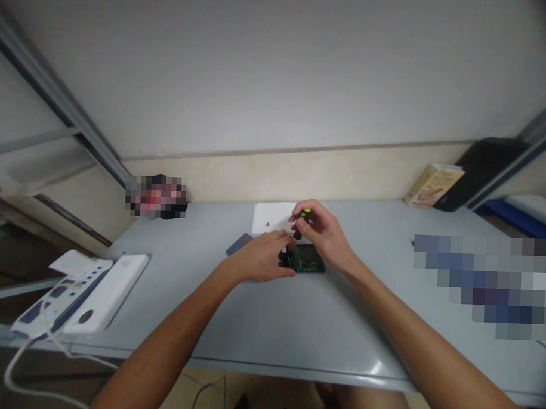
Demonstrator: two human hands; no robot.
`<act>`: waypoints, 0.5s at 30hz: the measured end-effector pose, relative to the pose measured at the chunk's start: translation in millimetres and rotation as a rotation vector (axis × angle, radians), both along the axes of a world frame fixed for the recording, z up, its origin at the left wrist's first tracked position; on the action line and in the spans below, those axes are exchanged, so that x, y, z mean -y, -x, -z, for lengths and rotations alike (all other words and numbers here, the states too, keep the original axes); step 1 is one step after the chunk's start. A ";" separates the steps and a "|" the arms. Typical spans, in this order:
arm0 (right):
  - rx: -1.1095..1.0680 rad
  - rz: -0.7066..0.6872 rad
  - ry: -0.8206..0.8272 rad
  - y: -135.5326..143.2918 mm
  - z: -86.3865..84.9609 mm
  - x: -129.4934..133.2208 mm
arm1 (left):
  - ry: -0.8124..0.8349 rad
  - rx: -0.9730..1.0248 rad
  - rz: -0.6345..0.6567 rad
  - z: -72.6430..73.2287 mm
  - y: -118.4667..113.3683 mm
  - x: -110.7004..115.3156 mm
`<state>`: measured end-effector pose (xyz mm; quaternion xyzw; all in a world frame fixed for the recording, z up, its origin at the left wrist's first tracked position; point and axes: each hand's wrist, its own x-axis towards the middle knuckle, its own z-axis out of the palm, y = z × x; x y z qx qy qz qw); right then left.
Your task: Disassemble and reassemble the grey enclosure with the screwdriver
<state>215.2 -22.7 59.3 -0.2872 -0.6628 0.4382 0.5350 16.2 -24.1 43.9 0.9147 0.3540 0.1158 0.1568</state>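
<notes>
An opened black electronic device [313, 266] with a green circuit board lies on the grey table [251, 323]. My left hand [266, 256] grips its left end, thumb along the near edge and fingers over the far side. In my right hand [326, 230] is a screwdriver [305, 216] with a black and yellow handle, held upright over the board. Its tip is partly hidden by my left fingers, so I cannot tell whether it touches a screw. Behind the device lies white paper [272, 213] with tiny dark bits on it. A dark blue flat piece [238, 244] lies left of the device.
On the left are a white power strip [64, 298] with cables and a white flat slab [113, 294]. A yellow box [433, 185] leans against a black object [484, 170] at the back right. Blurred-out items lie at both sides.
</notes>
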 end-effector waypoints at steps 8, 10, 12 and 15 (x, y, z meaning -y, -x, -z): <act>-0.218 -0.064 0.086 9.2 4.1 0.2 | 0.066 0.011 -0.017 -3.8 3.1 -0.4; -0.260 -0.043 0.115 12.3 7.4 0.3 | 0.065 0.010 -0.020 -4.0 1.8 -0.3; -0.287 0.002 0.113 14.8 9.5 0.2 | 0.064 0.011 -0.016 -3.8 0.5 -0.5; -0.305 0.014 0.136 16.0 8.5 -0.2 | 0.068 0.010 -0.017 -2.8 -0.8 -1.2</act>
